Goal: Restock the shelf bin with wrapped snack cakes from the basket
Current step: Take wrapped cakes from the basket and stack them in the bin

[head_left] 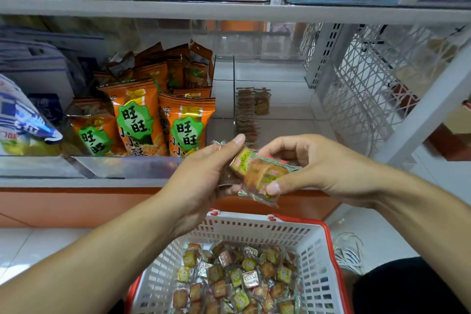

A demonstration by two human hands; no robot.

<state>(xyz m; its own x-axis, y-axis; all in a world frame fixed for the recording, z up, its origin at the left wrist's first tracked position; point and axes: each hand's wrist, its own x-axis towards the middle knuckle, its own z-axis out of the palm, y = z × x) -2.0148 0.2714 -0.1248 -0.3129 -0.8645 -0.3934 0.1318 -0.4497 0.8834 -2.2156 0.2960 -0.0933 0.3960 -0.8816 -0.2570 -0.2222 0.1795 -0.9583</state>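
Nearest, a white plastic basket with a red rim and handle sits low on the pale tiled floor, its bottom covered with loose wrapped snack cakes. A pale sneaker shows just right of it.

Above the basket, both bare forearms meet in front of the shelf edge. The left hand is closed around several cakes, thumb laid along the top of the stack. The right hand pinches one cake in clear wrap between thumb and fingers, touching the stack in the left grip.

Behind the hands runs the white shelf with an orange panel below it. On it, a clear shelf bin stands right of centre, mostly bare, with a short row of upright cakes along its left wall. Left of that, another clear bin holds orange snack bags with green labels; farther left lie blue and white packs.

At right, white lattice panels form the shelf's side. Overhead, an upper shelf carries more clear bins with blurred packages.
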